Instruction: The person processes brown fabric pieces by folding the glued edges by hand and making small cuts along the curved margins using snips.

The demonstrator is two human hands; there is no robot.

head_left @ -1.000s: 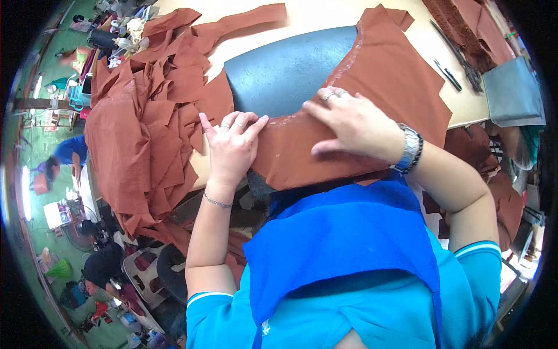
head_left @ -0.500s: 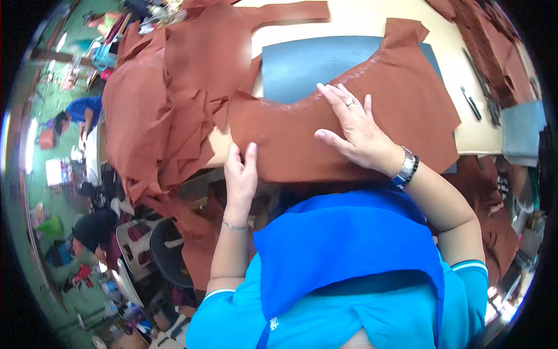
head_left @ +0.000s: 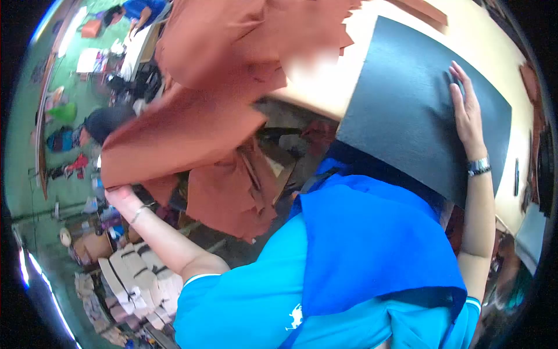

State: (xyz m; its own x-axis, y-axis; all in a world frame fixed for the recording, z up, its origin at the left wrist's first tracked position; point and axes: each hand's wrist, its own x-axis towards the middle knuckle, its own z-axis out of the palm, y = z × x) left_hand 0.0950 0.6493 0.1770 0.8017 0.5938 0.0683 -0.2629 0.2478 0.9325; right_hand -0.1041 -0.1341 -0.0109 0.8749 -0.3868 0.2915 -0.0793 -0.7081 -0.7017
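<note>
Rust-brown fabric piece [head_left: 180, 139]: out to the person's left, beyond the tabletop [head_left: 319, 93] edge, long axis slanting from lower left to upper right. Left hand [head_left: 124, 199] nearer, apparently closed on its lower end (fingers mostly covered by cloth). Right hand [head_left: 467, 113] well apart, fingers extended, holding nothing, over the dark board [head_left: 401, 87]; contact unclear. Upper end blurs into the fabric heap [head_left: 215, 35]; boundary hard to make out.

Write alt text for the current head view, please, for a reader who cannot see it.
The left hand holds a reddish-brown fabric piece by its edge, out to the left; the right hand is over a dark board on a pale table. A blue apron shows below.
</note>
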